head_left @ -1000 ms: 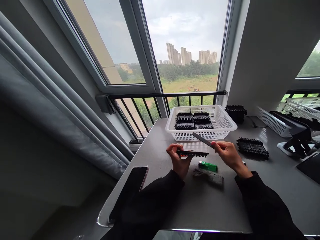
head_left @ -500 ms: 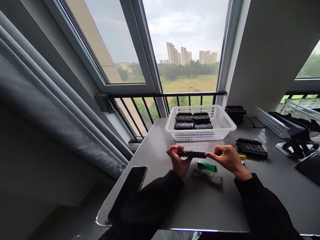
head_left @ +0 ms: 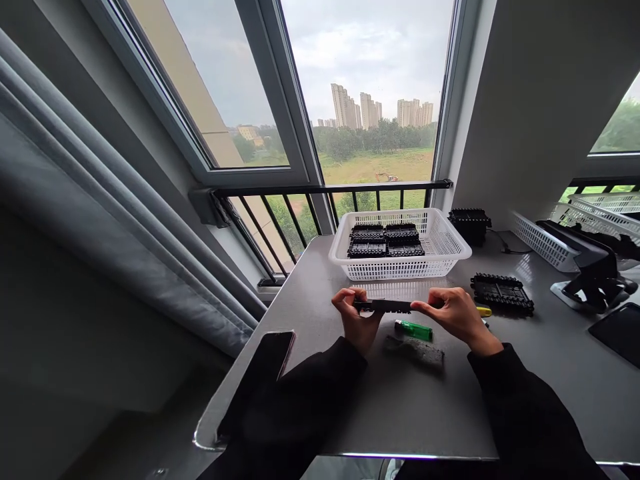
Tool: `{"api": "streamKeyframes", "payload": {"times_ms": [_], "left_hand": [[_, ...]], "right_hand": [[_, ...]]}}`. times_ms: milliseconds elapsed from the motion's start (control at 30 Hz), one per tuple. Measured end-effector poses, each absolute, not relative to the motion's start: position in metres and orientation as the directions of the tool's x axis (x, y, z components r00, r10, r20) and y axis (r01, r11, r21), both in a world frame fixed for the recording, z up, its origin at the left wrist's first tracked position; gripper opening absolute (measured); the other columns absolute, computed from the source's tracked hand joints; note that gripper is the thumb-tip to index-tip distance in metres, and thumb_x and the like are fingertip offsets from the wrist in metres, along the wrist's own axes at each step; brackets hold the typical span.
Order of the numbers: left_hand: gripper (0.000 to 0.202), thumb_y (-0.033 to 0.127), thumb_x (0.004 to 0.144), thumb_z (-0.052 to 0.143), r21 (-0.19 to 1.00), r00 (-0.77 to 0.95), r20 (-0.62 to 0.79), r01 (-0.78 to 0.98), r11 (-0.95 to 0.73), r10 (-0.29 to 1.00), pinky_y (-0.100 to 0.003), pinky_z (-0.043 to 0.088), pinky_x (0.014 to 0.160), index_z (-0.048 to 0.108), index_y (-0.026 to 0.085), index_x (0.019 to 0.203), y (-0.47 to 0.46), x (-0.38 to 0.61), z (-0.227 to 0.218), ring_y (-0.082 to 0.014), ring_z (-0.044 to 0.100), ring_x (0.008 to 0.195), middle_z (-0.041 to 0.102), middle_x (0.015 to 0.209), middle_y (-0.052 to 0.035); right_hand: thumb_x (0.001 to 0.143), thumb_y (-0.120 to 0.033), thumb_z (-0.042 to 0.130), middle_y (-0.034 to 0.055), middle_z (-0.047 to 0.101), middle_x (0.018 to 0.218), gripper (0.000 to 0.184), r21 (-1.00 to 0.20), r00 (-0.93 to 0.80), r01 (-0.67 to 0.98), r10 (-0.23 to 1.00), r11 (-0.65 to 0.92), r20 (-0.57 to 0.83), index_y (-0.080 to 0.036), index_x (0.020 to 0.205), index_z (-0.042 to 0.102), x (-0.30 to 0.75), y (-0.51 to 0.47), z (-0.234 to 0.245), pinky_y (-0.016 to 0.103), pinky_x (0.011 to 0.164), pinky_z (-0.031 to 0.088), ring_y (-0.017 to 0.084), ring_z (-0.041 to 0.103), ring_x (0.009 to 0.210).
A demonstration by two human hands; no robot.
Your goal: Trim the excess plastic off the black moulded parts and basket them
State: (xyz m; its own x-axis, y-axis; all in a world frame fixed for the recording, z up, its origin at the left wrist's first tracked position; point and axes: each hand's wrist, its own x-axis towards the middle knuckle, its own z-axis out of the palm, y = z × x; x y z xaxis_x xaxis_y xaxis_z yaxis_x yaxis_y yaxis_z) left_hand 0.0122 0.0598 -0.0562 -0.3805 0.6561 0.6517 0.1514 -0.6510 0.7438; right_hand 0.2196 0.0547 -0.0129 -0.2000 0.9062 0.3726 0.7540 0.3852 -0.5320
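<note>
Between my two hands is a flat black plastic part [head_left: 390, 306] with a toothed edge, seen nearly edge-on above the table. My left hand [head_left: 359, 321] is closed on its left end, fingers curled over it. At the right end, my right hand [head_left: 457, 319] pinches it with the thumb along the edge. Under the part lie a green lighter [head_left: 414, 331] and a crumpled grey piece [head_left: 415, 352] whose kind I cannot make out. A similar black toothed part [head_left: 502, 293] lies right of my right hand, near a yellow-handled object [head_left: 484, 311] partly hidden by that hand.
A white plastic basket [head_left: 400, 269] with several black toothed parts stands behind my hands. More black parts are stacked [head_left: 470, 225] at the back right. A black stand [head_left: 590, 267] and a dark tablet-like slab [head_left: 617, 333] are right; a phone [head_left: 257, 380] lies at the left edge.
The part in my hands has tilted slightly, so its top face shows less. Both hands keep their grip, and the view has shifted a little.
</note>
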Motion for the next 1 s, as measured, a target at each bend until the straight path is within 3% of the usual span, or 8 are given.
{"api": "streamKeyframes", "payload": {"times_ms": [200,433,733,900,1000], "left_hand": [[0.066,0.003,0.056,0.076,0.766,-0.386,0.622,0.122,-0.631,0.681,-0.023,0.042,0.069,0.03,0.028,0.097,0.063,0.009,-0.056,-0.0092,0.049,0.073,0.047,0.082,0.0072],[0.063,0.003,0.06,0.073,0.748,-0.348,0.655,0.177,-0.639,0.67,-0.022,0.042,0.067,0.028,0.029,0.096,0.06,0.012,-0.059,-0.008,0.048,0.07,0.045,0.081,0.0082],[0.064,0.0,0.058,0.072,0.729,-0.354,0.671,0.154,-0.667,0.652,-0.022,0.041,0.067,0.029,0.03,0.096,0.059,0.012,-0.055,-0.0084,0.048,0.071,0.046,0.082,0.0081],[0.064,-0.001,0.057,0.071,0.725,-0.348,0.678,0.171,-0.667,0.647,-0.024,0.042,0.068,0.03,0.029,0.095,0.058,0.012,-0.056,-0.0085,0.049,0.069,0.047,0.08,0.0089],[0.064,0.0,0.056,0.073,0.74,-0.381,0.655,0.149,-0.656,0.652,-0.024,0.042,0.067,0.031,0.028,0.095,0.059,0.011,-0.054,-0.0096,0.051,0.071,0.049,0.081,0.008]], "right_hand": [[0.078,-0.074,0.052,-0.0009,0.047,0.049,0.061,-0.515,-0.121,0.798,0.92,0.313,0.372,-0.02,0.052,0.045,0.24,0.058,-0.012,0.027,0.052,0.027,0.013,0.04,0.048],[0.078,-0.076,0.052,-0.0023,0.044,0.047,0.061,-0.528,-0.188,0.766,0.913,0.367,0.363,-0.02,0.054,0.045,0.215,0.052,-0.015,0.027,0.053,0.025,0.012,0.038,0.047],[0.079,-0.075,0.051,-0.0009,0.047,0.05,0.061,-0.562,-0.133,0.747,0.909,0.354,0.396,-0.02,0.053,0.044,0.229,0.056,-0.015,0.027,0.053,0.027,0.013,0.041,0.049],[0.078,-0.075,0.053,-0.0016,0.045,0.047,0.06,-0.542,-0.2,0.754,0.915,0.372,0.35,-0.02,0.053,0.047,0.219,0.052,-0.014,0.027,0.051,0.025,0.012,0.037,0.047],[0.078,-0.075,0.053,-0.0006,0.047,0.049,0.061,-0.549,-0.157,0.768,0.928,0.33,0.339,-0.02,0.052,0.047,0.227,0.053,-0.011,0.027,0.052,0.026,0.013,0.041,0.049]]}}
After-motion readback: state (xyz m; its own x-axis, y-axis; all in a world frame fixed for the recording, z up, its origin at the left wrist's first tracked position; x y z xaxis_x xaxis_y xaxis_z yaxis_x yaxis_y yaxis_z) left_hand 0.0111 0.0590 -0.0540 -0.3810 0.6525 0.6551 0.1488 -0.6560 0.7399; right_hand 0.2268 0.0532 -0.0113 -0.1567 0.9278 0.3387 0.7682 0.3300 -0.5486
